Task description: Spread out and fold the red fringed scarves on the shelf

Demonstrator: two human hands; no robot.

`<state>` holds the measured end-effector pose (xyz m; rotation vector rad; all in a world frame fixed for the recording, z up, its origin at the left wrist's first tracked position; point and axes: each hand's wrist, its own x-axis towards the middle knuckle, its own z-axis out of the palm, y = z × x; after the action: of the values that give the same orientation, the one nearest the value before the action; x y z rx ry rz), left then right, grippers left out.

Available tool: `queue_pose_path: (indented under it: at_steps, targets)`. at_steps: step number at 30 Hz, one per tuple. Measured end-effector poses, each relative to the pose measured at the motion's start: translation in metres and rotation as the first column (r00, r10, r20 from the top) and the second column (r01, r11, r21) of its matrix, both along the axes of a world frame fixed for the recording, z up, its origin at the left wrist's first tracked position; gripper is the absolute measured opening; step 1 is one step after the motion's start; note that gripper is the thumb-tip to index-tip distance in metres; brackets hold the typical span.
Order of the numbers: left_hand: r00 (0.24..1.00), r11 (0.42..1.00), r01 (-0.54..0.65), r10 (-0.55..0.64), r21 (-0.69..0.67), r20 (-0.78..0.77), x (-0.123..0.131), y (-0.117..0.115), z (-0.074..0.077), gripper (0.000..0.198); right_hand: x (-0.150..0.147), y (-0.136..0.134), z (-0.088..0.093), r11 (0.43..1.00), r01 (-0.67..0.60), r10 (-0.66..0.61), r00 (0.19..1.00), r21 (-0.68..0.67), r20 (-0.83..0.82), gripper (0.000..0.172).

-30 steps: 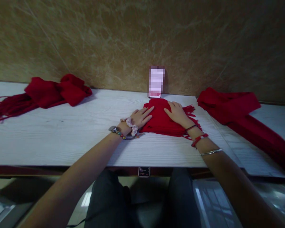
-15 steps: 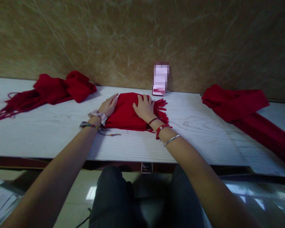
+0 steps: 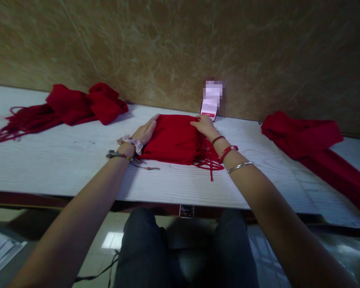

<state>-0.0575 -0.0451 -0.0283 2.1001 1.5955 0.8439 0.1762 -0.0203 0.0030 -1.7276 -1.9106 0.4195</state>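
A red fringed scarf (image 3: 174, 140) lies folded into a flat rectangle on the table in front of me. Its fringe (image 3: 208, 156) spreads out at the right end. Along the left fold rests my left hand (image 3: 147, 129), fingers stretched out and held straight against the edge. My right hand (image 3: 206, 126) is at the far right corner, its fingers bent and closed on the cloth there; the thumb and fingertips show only in part.
Two more red scarves lie loosely bunched, one on the left (image 3: 87, 104) and one on the right (image 3: 303, 136). A phone (image 3: 210, 108) leans on the marble wall behind the white wood-grain table (image 3: 87, 160). Another small screen (image 3: 186, 211) shows at the table's front edge.
My right hand has gone from lying spread on top of the scarf to its far right corner. The fringe now hangs lower and looser. My left hand stays along the left edge.
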Motion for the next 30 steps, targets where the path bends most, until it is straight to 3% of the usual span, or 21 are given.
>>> queue_pose_path:
  at_steps: [5,9,13,16,20,23,26,30]
  targets:
    - [0.998,0.996,-0.062,0.061,-0.061,-0.016,0.002,-0.005,0.006,0.063,0.009,-0.001,-0.003,0.995,-0.027,0.051,0.964,0.094,-0.262,0.012]
    - [0.999,0.997,-0.046,0.046,-0.064,0.001,0.002,-0.01,0.01,0.062,0.025,-0.008,0.004,0.97,-0.074,0.153,0.925,0.23,-0.347,0.004]
    - [1.0,0.997,-0.009,0.008,-0.077,-0.012,0.002,-0.012,0.011,0.059,0.051,-0.016,0.013,0.943,0.028,0.12,0.9,0.331,-0.42,0.003]
    - [0.994,0.999,-0.015,0.011,-0.033,-0.106,0.002,-0.01,0.008,0.058,0.079,-0.023,0.019,0.918,0.139,0.087,0.844,0.372,-0.53,0.006]
    - [0.961,1.0,0.01,-0.013,-0.012,-0.277,0.006,-0.009,0.005,0.059,0.127,-0.035,0.024,0.947,0.217,0.01,0.716,0.236,-0.698,0.007]
    - [0.94,0.988,-0.152,0.134,-0.033,-0.314,0.01,-0.013,0.008,0.064,0.156,-0.042,0.019,0.965,0.262,-0.172,0.654,0.007,-0.736,0.008]
    - [0.93,0.947,-0.297,0.259,-0.12,-0.261,0.014,-0.018,0.016,0.071,0.172,-0.044,0.007,0.93,0.324,-0.354,0.658,-0.174,-0.664,0.009]
    - [0.928,0.917,-0.352,0.316,-0.189,-0.196,0.012,-0.016,0.025,0.074,0.182,-0.045,-0.005,0.906,0.351,-0.421,0.676,-0.239,-0.605,0.014]
